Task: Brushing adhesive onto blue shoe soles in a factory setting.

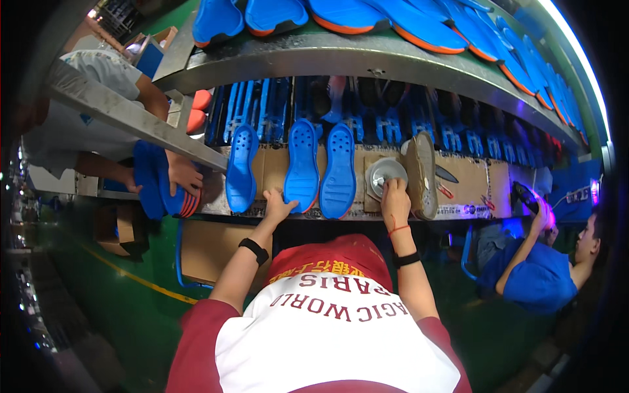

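Along the front of the tabletop [215, 204], L of ctr, 3 blue soles lie in a row, holes at far end, ridges at near end: left sole [241, 169], middle sole [303, 167] & right sole [339, 171]. Middle & right are close together; left one's a bit apart, w/ cardboard [268, 167] showing btwn.

L hand [278, 208] is at near end of middle sole, thumb by its lower L edge, fingers off to the L side; can't tell if that grip is closed on it or just touching. R hand [396, 200] is over a white bowl [378, 171], fingers bunched & pointing down into it; can't tell if its grip has anything. Dark wristband on each arm, plus red string [398, 229] on R wrist.

Just R of bowl: long pale tray-like piece [427, 175], worn rim, exact kind unclear. Further R, dark pointed blade [447, 173] & a small red-handled tool [445, 190].

Overhead, metal shelf [295, 60] w/ more blue soles, orange-edged; below it, a rack of blue parts, detail too dim. Far L, co-worker's hand [183, 173] on stacked blue soles; far R, co-worker in blue shirt [540, 275] w/ a dark item.
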Demonstrator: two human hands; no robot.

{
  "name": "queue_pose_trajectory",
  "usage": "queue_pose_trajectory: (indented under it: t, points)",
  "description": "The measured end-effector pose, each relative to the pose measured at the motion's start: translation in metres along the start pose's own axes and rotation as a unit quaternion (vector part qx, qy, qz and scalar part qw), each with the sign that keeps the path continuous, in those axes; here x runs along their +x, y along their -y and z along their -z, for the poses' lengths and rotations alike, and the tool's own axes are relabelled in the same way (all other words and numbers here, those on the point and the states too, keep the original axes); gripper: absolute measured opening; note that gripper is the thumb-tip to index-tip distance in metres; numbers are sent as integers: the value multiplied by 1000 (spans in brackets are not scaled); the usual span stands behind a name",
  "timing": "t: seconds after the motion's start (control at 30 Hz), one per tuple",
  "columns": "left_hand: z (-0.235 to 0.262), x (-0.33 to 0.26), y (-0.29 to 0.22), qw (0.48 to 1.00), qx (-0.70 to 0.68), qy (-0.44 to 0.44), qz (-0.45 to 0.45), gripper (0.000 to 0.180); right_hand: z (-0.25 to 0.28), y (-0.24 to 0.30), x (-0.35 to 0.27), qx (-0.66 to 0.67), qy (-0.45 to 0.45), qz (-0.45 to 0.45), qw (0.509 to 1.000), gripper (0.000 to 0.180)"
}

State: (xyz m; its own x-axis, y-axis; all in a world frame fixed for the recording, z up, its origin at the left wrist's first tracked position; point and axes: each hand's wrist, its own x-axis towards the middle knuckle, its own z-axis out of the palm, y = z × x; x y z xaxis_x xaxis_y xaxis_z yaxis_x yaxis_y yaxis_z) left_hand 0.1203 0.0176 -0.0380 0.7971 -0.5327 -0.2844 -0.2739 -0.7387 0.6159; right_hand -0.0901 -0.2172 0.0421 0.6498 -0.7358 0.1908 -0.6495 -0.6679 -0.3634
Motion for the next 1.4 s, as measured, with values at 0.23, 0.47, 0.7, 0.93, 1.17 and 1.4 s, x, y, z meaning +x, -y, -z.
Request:
queue_pose_trajectory:
  t: [0.23, 0.47, 0.7, 0.93, 1.17, 1.4]
  points:
    - [32, -6, -9, 812, -531, 174, 171, 37, -19, -22, 3, 2, 40, 10, 999, 13]
    - [92, -58, -68, 781, -588, 199, 72, 61, -17, -22, 6, -10, 71, 16, 997, 14]
    - [111, -69, -114, 849, -502, 142, -77, 67, 0, -12, 2, 8, 52, 18, 998, 15]
    - [108, -69, -165, 893, -426, 48, -137, 57, 74, 28, 4, 171, -53, 17, 984, 6]
    - [110, -73, -192, 919, -346, -8, -189, 57, 127, 93, -9, 332, -32, 89, 939, 12]
    - [113, -78, -195, 920, -334, -9, -206, 59, 129, 109, -8, 260, -27, 148, 954, 14]
